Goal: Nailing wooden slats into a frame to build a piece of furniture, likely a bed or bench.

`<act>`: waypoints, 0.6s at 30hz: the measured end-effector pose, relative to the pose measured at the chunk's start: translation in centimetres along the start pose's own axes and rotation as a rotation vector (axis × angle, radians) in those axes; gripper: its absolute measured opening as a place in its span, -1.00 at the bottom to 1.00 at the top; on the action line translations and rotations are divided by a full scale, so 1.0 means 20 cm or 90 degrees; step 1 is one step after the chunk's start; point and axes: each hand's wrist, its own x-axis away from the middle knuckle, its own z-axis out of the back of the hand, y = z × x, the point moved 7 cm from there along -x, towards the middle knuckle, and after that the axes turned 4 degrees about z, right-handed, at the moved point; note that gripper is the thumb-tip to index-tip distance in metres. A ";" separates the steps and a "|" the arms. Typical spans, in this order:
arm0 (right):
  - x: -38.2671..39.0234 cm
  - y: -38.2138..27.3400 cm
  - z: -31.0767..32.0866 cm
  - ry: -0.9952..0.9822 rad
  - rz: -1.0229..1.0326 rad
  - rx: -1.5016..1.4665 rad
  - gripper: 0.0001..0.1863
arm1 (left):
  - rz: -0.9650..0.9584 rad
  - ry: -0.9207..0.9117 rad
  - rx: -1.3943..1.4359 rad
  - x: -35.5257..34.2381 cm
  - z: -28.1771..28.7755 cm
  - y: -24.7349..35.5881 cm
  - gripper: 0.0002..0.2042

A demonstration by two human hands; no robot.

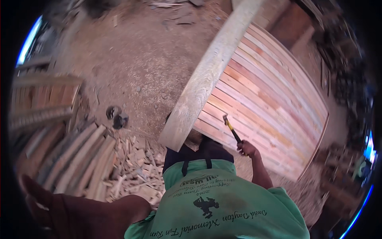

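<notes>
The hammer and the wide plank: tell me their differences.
The hammer is small; the wide plank is far longer and broader. The hammer has a yellow and black handle; the wide plank is pale brown. The right hand grips the hammer; nothing visibly grips the wide plank. Both overlap the slatted wooden panel in this view.

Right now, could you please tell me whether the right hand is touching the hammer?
Touching: the head view shows the right hand closed around the dark end of the hammer.
</notes>
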 end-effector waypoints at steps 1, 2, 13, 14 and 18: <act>0.01 -0.05 -0.05 0.017 0.006 0.028 -0.74 | 0.016 -0.024 0.032 -0.07 -0.10 -0.14 -0.39; 0.07 -0.13 -0.18 0.081 -0.003 0.001 -0.73 | 0.028 -0.049 0.051 -0.12 -0.23 -0.27 -0.49; 0.63 0.32 -1.40 0.478 -0.020 -0.355 -0.62 | -0.079 -0.662 0.100 0.84 -1.87 -0.49 -0.57; 0.66 0.38 -1.52 0.470 -0.066 -0.363 -0.62 | -0.171 -0.658 -0.009 0.88 -1.88 -0.48 -0.57; 0.66 0.43 -1.87 0.491 -0.304 -0.309 -0.70 | -0.312 -0.668 -0.100 0.96 -1.92 -0.60 -0.65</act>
